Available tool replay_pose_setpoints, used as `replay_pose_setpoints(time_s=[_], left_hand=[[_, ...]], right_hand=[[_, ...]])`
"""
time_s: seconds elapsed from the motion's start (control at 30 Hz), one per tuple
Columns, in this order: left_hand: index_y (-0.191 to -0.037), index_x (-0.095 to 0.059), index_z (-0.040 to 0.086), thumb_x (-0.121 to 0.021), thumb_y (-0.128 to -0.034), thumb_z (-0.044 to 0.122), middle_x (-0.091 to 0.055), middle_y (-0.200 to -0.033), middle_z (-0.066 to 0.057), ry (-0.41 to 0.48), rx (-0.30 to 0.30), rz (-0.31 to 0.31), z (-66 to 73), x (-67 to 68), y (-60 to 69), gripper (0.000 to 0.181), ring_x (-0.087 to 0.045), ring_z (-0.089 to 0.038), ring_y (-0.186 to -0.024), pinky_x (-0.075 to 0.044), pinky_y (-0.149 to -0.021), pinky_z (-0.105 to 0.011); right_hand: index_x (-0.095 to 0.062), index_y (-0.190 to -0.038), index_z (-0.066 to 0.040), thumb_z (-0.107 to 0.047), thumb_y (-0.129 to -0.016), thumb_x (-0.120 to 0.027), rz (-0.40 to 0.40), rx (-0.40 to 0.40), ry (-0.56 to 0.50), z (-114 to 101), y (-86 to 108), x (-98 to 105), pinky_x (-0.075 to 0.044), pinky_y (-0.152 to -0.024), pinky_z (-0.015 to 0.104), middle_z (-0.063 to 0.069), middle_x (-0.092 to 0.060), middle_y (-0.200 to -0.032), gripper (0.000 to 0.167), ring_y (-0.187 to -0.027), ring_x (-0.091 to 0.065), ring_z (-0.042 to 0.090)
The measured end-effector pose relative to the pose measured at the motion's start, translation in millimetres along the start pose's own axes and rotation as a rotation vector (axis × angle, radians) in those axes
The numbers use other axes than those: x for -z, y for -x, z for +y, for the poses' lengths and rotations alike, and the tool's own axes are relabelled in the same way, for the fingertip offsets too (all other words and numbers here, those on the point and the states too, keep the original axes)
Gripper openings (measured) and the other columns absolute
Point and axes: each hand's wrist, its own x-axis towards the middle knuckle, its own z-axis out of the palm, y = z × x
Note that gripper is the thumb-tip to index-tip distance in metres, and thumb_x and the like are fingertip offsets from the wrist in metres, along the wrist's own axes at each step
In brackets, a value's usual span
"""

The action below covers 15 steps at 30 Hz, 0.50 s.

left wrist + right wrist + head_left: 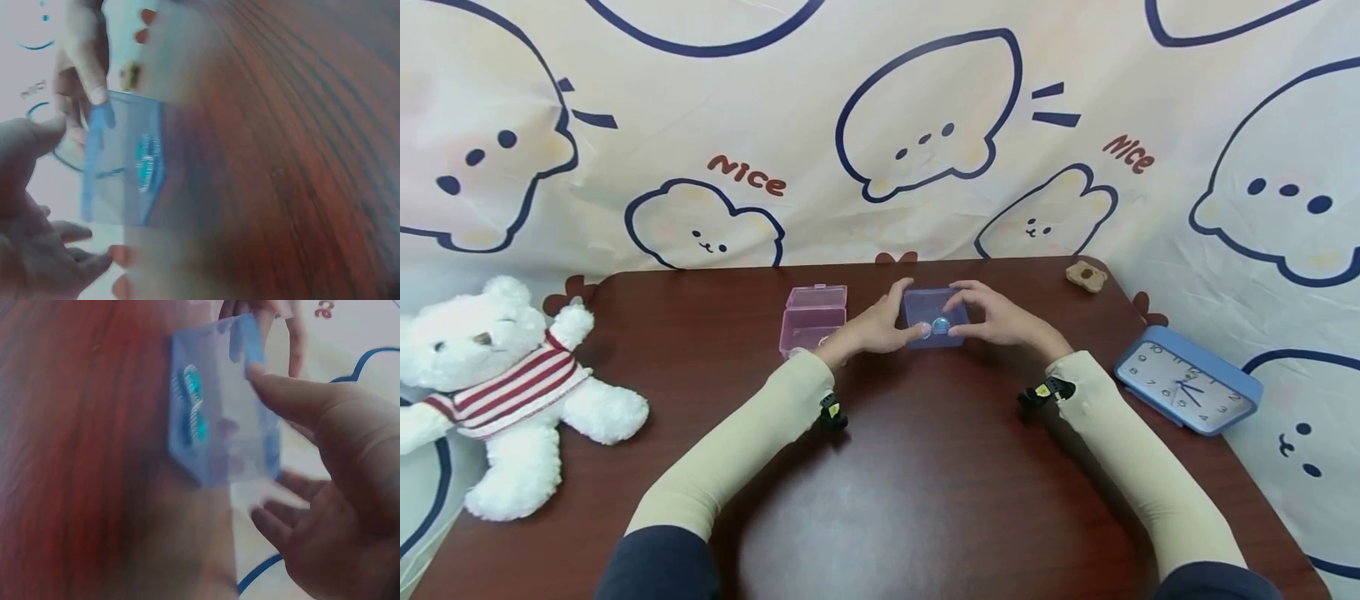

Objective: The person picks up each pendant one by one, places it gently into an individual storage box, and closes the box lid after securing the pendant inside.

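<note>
A translucent blue box [934, 301] sits toward the table's back edge with two shiny blue-teal round pieces [941, 326] showing in its front part. Around its left side is my left hand [882, 323], thumb near the front and fingers toward the back corner. My right hand [1000, 318] is at the right side, thumb and forefinger spread apart. In the left wrist view, the left hand [31, 206] has loosely spread fingers beside the blue box [119, 169]. The right wrist view shows the right hand's thumb [281, 390] by the box's edge, the other fingers loosely extended; contact is unclear.
An open pink box [814, 321] stands left of the blue one, partly behind the left hand. A white teddy bear [512, 400] sits at the left. At the right are a blue clock [1187, 383] and a small brown-beige object [1086, 276]. A patterned cloth [820, 108] hangs behind.
</note>
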Motion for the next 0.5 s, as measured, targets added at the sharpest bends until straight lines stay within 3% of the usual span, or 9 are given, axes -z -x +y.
replay_pose_setpoints(time_s=[0.1,0.3,0.4,0.5], left_hand=[[-0.165,-0.007,0.022,-0.063,-0.0983,0.053,-0.025,-0.170,-0.015,-0.022,-0.037,0.064,-1.1,10.2,13.5,0.092,-0.036,-0.037,-0.153,-0.034,-0.121,-0.059],[-0.161,-0.030,0.019,-0.067,-0.0975,0.048,-0.036,-0.166,-0.007,-0.035,-0.121,0.243,-22.9,37.4,55.8,0.079,-0.036,-0.032,-0.154,-0.033,-0.122,-0.060],[-0.161,-0.027,0.023,-0.072,-0.0946,0.045,-0.034,-0.166,-0.009,0.011,-0.120,0.301,-44.0,51.0,79.9,0.084,-0.034,-0.033,-0.154,-0.031,-0.122,-0.061],[-0.165,-0.012,0.022,-0.078,-0.0909,0.042,-0.025,-0.167,-0.016,0.042,-0.080,0.277,-65.7,61.5,103.9,0.101,-0.028,-0.037,-0.155,-0.027,-0.123,-0.065]], right_hand=[[-0.069,-0.126,-0.011,-0.031,-0.089,-0.081,0.027,0.011,0.070,-19.7,-4.9,0.8,-0.034,-0.116,0.068,0.022,-0.035,-0.162,0.044,-0.149,-0.035,0.044],[-0.068,-0.130,-0.014,-0.039,-0.094,-0.076,0.077,0.087,0.059,-74.6,-24.4,-8.9,-0.036,-0.118,0.062,0.013,-0.043,-0.160,0.045,-0.149,-0.040,0.036],[-0.064,-0.136,-0.013,-0.038,-0.098,-0.070,0.059,0.083,0.015,-91.9,-40.5,-23.4,-0.042,-0.116,0.055,0.012,-0.054,-0.152,0.046,-0.142,-0.050,0.032],[-0.057,-0.144,-0.010,-0.044,-0.102,-0.062,0.016,-0.015,-0.037,-103.4,-58.6,-38.8,-0.045,-0.115,0.051,0.012,-0.059,-0.147,0.053,-0.138,-0.054,0.030]])
